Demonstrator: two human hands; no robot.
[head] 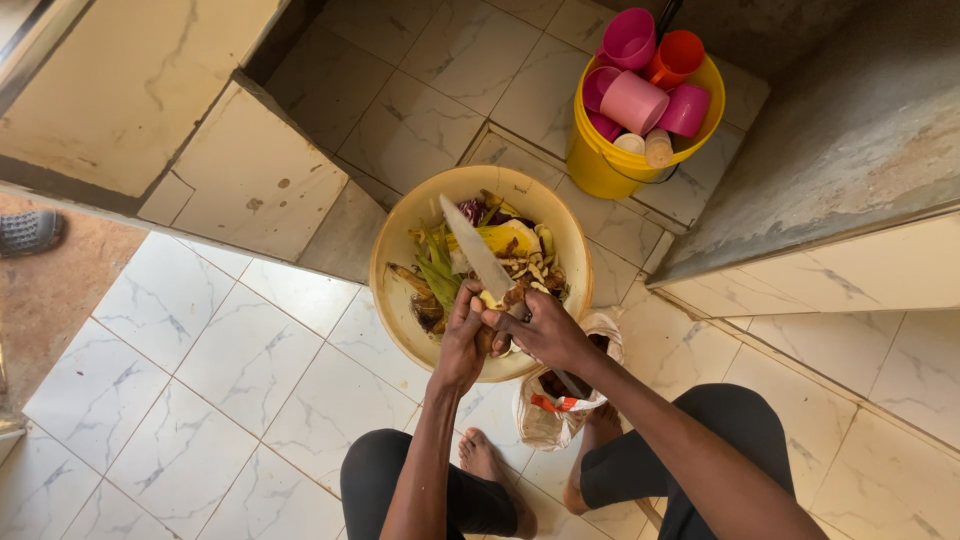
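Over the big bowl (400,262), the right hand (545,330) grips a knife (478,252) and the left hand (462,340) pinches a small brown root (484,340), with many peels (520,265) already in the bowl and this root still partly unpeeled.

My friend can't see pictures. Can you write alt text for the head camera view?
Seen from above, a seated person's right hand holds a knife and the left hand a small piece of food over a tan bowl of vegetable peelings. A yellow bucket of plastic cups stands behind.
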